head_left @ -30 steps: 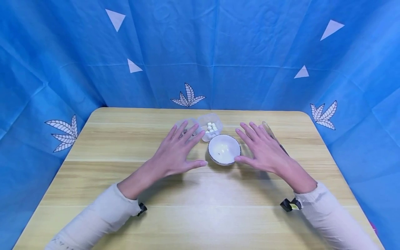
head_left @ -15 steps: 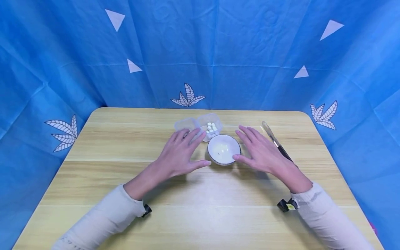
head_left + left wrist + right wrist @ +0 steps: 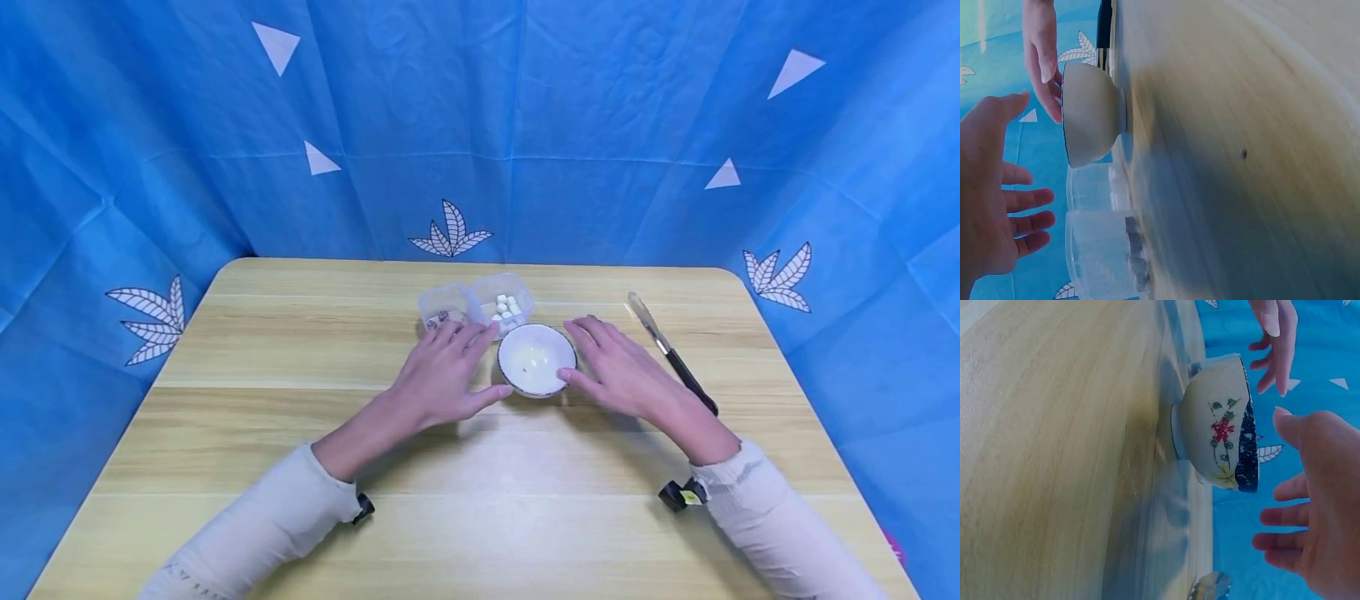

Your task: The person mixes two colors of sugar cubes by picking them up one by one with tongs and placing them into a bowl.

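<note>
A white bowl with a dark rim stands upright on the table. In the right wrist view its outer wall carries a red flower and green leaves. My left hand is raised at the bowl's left, fingers spread and relaxed, holding nothing. On the other side, my right hand hovers with its thumb overlapping the bowl's rim in the head view. Both wrist views show a gap between the near palm and the bowl. Just behind the left fingertips sit two clear plastic containers, the left one partly hidden by that hand.
White cubes lie in the right-hand container; small greyish-brown pieces are in the left one. A long utensil with a black handle and silvery end lies right of my right hand. A blue curtain hangs behind the wooden table.
Both hands have drawn inward and lower around the bowl, the left moving rightward. More of the left container and the whole black-handled utensil now show. The bowl has stayed in place.
</note>
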A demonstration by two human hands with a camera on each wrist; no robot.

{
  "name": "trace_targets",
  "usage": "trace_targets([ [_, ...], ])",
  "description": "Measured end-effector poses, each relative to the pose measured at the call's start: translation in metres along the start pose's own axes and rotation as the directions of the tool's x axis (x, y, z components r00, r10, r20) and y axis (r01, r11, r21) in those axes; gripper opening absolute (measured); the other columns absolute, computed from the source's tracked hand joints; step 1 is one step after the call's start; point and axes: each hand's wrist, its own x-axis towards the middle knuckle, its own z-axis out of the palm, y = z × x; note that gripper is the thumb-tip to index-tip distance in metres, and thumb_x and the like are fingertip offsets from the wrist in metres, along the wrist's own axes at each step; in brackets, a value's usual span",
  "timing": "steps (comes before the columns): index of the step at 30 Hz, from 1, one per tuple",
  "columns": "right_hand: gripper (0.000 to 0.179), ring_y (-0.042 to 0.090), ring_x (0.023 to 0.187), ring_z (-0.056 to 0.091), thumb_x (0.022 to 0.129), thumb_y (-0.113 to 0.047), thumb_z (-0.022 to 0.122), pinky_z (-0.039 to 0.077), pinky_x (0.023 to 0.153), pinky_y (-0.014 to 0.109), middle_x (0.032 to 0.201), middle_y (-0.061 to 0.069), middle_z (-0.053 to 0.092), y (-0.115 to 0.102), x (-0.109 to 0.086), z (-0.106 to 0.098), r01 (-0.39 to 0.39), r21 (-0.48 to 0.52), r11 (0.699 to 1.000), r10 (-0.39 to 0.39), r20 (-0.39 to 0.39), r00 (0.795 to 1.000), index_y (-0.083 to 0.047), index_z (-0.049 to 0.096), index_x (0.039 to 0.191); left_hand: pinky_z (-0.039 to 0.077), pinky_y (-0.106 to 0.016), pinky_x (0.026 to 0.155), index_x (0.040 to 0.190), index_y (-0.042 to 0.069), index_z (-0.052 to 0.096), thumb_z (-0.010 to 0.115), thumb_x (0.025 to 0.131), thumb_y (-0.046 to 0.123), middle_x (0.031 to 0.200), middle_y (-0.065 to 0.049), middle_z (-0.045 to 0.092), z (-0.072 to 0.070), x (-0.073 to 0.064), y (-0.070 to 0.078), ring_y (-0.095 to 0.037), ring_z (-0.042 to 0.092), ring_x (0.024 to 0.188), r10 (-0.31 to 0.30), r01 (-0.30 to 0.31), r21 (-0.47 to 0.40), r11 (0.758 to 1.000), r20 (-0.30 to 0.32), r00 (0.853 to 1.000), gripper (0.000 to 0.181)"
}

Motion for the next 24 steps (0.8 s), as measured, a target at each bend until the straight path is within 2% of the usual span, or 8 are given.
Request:
trace_targets([
  [7, 0.076, 0.046, 0.144, 0.046, 0.103, -0.052, 0.056, 0.042, 0.122, 0.062, 0.153, 0.027, 0.05, 0.0, 0.002, 0.002, -0.004, 0.025, 1.0, 0.003, 0.003, 1.0, 0.003, 0.042, 0.154, 0.045, -0.054, 0.123, 0.154, 0.01, 0.049, 0.055, 0.093, 0.073, 0.149, -0.014, 0.06, 0.003, 0.004, 0.004, -0.038, 0.056, 0.138, 0.019, -0.019, -0.021, 1.0, -0.019, 1.0, 0.088],
  [16, 0.068, 0.051, 0.146, 0.042, 0.106, -0.045, 0.054, 0.04, 0.122, 0.065, 0.154, 0.029, 0.049, 0.002, 0.002, 0.005, -0.019, 0.072, 0.997, 0.018, 0.006, 1.0, 0.003, 0.044, 0.153, 0.053, -0.048, 0.116, 0.15, 0.002, 0.051, 0.063, 0.096, 0.062, 0.146, -0.021, 0.061, 0.008, 0.008, 0.007, -0.037, 0.061, 0.134, 0.004, -0.006, -0.108, 0.994, -0.013, 1.0, 0.082],
  [20, 0.063, 0.053, 0.147, 0.04, 0.107, -0.04, 0.053, 0.039, 0.122, 0.065, 0.153, 0.031, 0.049, 0.004, 0.003, 0.007, -0.018, 0.107, 0.994, 0.018, 0.003, 1.0, 0.003, 0.045, 0.152, 0.057, -0.047, 0.11, 0.15, 0.002, 0.05, 0.066, 0.096, 0.056, 0.147, -0.023, 0.06, 0.01, 0.011, 0.007, -0.038, 0.063, 0.131, -0.021, 0.02, -0.161, 0.987, -0.003, 1.0, 0.079],
  [24, 0.057, 0.054, 0.147, 0.038, 0.109, -0.034, 0.051, 0.038, 0.122, 0.067, 0.153, 0.031, 0.049, 0.005, 0.003, 0.009, -0.026, 0.152, 0.988, 0.026, 0.006, 1.0, 0.004, 0.046, 0.151, 0.053, -0.05, 0.112, 0.152, 0.003, 0.049, 0.068, 0.096, 0.052, 0.153, -0.024, 0.054, 0.013, 0.013, 0.007, -0.041, 0.058, 0.137, -0.07, 0.08, -0.262, 0.962, 0.046, 0.996, 0.077],
])
